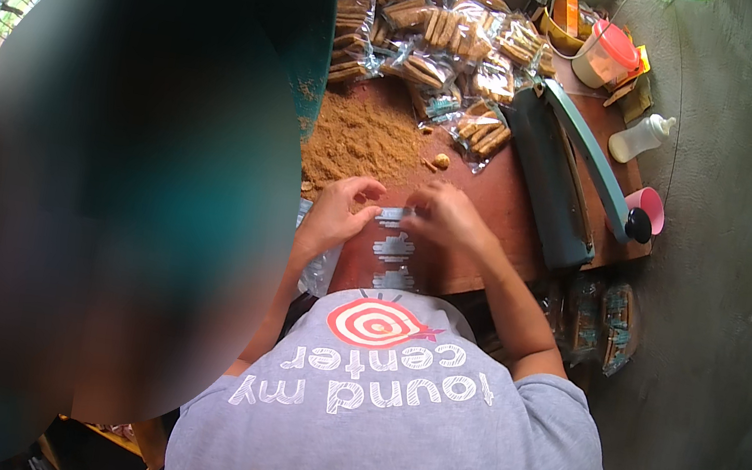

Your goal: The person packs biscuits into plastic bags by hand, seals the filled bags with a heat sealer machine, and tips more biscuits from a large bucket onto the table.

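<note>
Between my hands, at the near side of the table, hangs a clear plastic bag (394,249) with pale blue-white print. My left hand (340,214) has its fingers curled, and its thumb meets the bag's upper left edge. The fingers of my right hand (445,216) pinch the upper right edge; they are slightly smeared by motion. Beyond my left hand lies a heap of brown crumbs (361,140). More clear plastic (320,270) shows beside my left wrist.
Several packed bags of brown biscuit sticks (460,29) pile up at the back of the reddish table (508,196). A sealer with a teal arm (592,155) stands right, near a white bottle (641,139), pink cup (649,208) and red-lidded tub (607,56). A blurred shape covers the left.
</note>
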